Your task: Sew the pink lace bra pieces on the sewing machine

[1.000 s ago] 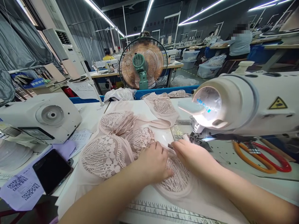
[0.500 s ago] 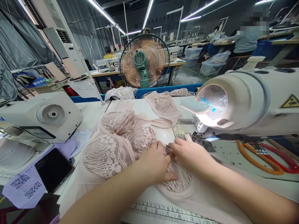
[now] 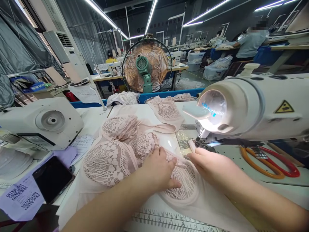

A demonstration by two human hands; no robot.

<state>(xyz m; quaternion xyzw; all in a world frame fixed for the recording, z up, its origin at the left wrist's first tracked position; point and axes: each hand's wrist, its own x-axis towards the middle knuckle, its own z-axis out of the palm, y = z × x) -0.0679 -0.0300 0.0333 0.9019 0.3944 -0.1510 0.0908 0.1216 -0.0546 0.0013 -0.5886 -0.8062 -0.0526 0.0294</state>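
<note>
- Bench (image 3: 95, 117): carries all items listed.
- Sewing machine (image 3: 253, 103): stands at the right, with its lamp lit.
- Lace cup piece (image 3: 183, 183): lies flat on the bench, just in front of the needle area.
- Left hand (image 3: 158, 169): open, palm down, pressing on the lace cup piece.
- Right hand (image 3: 212, 166): rests on the piece's right edge; its grip cannot be determined.
- Scissors (image 3: 267, 158): lie beneath the machine arm.

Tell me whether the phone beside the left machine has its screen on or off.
Off: the phone lies face up on the purple paper, its screen plain black with no glow.
</note>
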